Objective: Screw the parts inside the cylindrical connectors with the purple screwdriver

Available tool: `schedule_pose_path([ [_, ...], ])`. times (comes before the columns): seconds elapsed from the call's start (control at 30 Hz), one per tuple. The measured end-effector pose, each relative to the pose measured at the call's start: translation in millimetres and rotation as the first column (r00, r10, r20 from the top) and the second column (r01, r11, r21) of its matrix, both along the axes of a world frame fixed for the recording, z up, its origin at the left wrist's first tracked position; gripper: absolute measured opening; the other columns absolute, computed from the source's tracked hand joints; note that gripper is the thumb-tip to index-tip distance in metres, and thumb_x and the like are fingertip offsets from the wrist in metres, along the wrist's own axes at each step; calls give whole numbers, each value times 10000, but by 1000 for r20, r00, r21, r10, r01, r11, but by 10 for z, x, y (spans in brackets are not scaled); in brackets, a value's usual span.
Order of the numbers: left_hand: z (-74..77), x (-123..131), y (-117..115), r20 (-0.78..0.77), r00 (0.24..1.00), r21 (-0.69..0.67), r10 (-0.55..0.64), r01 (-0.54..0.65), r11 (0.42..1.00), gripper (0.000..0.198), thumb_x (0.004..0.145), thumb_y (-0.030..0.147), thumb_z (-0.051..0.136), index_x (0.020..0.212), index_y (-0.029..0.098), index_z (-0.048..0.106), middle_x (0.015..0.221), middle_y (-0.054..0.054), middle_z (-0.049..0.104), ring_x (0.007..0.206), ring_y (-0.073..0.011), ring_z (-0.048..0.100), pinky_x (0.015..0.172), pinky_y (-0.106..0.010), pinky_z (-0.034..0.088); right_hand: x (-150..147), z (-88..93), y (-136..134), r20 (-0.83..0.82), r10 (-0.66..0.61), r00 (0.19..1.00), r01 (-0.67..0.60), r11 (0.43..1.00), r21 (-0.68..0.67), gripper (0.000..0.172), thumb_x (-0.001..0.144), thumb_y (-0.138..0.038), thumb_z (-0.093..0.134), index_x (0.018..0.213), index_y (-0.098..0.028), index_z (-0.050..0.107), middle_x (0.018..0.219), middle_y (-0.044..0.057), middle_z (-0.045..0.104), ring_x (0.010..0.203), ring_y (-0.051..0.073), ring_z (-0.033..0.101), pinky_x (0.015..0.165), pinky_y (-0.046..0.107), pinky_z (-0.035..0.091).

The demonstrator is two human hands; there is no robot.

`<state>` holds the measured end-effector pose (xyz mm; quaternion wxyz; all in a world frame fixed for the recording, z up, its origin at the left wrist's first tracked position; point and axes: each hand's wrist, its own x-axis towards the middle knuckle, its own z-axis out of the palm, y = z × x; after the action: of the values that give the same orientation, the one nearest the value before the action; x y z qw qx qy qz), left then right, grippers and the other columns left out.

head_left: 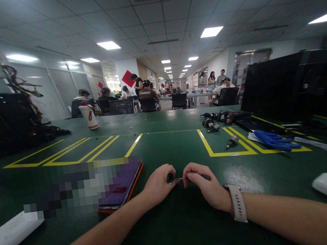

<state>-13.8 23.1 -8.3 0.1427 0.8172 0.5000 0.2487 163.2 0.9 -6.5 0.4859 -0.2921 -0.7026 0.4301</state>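
Note:
My left hand (159, 187) is closed around a small dark cylinder with a shiny round rim (170, 178), its open end facing me. Close by on the right, my right hand (204, 185) grips a slim screwdriver (207, 177); its dark handle end shows beside the palm. The thin metal shaft points left at the cylinder, and fingers hide whether the tip touches it. Both hands rest low over the green table (176, 221). Just left of my left hand lies a tablet-like device (120, 184) with an orange edge.
On the right are a metal connector-like part (231, 142), a cluster of similar parts with cables (211, 121), blue gloves (274, 140) and a black monitor (284, 78). A paper cup (89, 116) stands at the back left. White rounded objects (13, 238) flank my forearms.

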Motion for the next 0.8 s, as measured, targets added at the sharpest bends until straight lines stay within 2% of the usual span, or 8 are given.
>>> schedule_pose_path([
  [0.17,7,6,15,38,999,-12,-26,27,1000,91,716,233,598,694,180,527,712,18,537,705,-156,513,619,-254,395,-2,4,10,-1,19,1000,-19,1000,-13,195,809,-135,431,691,-162,584,629,-7,552,631,134,531,633,261,410],
  [0.5,12,39,-10,131,991,-21,-38,41,999,66,675,186,588,675,179,522,658,39,518,648,-137,508,577,-236,388,-2,5,57,-104,36,994,-40,998,-44,182,759,-132,434,663,-164,586,574,-5,556,593,140,533,621,272,419],
  [0.8,23,43,-28,161,985,-18,-58,62,998,55,693,166,571,677,172,519,662,37,524,631,-124,509,561,-224,390,17,-28,71,-127,82,988,-86,996,-26,182,800,-153,431,733,-161,599,635,7,588,643,152,557,660,287,429],
])
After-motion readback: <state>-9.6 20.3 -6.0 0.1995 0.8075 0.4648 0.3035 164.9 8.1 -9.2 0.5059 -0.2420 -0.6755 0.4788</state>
